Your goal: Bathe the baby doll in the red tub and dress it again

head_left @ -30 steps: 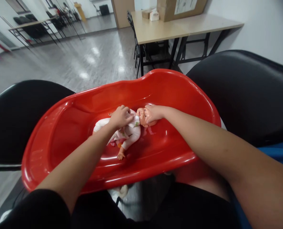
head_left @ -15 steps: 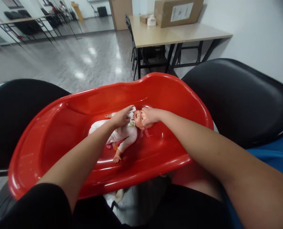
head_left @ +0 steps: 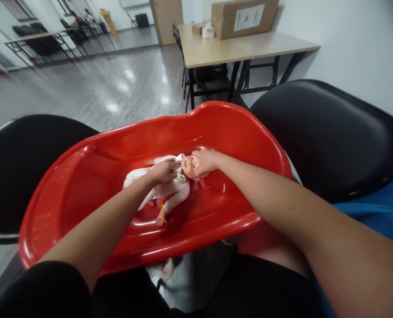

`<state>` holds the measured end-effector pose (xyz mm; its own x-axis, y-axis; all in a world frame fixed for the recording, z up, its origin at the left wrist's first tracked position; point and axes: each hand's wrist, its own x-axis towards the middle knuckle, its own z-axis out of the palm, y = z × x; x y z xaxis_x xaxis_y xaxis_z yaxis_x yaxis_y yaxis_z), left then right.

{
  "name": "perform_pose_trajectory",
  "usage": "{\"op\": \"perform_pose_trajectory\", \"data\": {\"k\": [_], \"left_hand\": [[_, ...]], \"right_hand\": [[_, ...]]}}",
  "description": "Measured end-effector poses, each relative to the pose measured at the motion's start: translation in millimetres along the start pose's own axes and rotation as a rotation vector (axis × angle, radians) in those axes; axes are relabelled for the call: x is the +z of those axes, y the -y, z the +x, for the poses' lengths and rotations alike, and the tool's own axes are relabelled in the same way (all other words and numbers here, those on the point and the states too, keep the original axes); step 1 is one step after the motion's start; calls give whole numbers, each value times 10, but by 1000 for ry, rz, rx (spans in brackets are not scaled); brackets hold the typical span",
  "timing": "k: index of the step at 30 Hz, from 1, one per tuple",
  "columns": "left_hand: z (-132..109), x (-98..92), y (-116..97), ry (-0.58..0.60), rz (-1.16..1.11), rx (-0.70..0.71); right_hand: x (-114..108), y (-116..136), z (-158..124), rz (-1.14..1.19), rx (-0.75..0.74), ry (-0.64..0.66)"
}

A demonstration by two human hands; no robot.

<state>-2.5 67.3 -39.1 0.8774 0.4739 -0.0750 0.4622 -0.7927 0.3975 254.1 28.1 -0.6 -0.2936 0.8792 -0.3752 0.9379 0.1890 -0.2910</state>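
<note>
Right hand point(head_left: 205, 161) grip cups doll point(head_left: 170, 187) head; left hand point(head_left: 165, 170) now flat on chest, collar released.

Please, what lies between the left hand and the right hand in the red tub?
In the head view, the doll's face lies between them: the left hand rests on the doll's chest, the right hand cups the head, inside the red tub.

A large, bare hall or studio-like room is shown: a wide glossy grey floor point(head_left: 117, 84), a wooden table point(head_left: 243, 46) against a white wall carrying a cardboard box point(head_left: 244, 17), and black metal frames point(head_left: 51, 42) stacked at the far side.
</note>
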Motion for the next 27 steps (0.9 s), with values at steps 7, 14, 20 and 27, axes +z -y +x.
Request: {"op": "perform_pose_trajectory", "data": {"k": [7, 14, 20, 27], "left_hand": [[-215, 181, -404, -102, 125, -40], [-257, 335, -723, 0, 255, -30], [-113, 513, -797, 29, 253, -91], [63, 549, -929, 162, 79, -25]], "right_hand": [[31, -36, 41, 8, -22, -18], [47, -56, 74, -3, 4, 11], [36, -50, 44, -8, 6, 6], [30, -50, -8, -6, 0, -7]]}}
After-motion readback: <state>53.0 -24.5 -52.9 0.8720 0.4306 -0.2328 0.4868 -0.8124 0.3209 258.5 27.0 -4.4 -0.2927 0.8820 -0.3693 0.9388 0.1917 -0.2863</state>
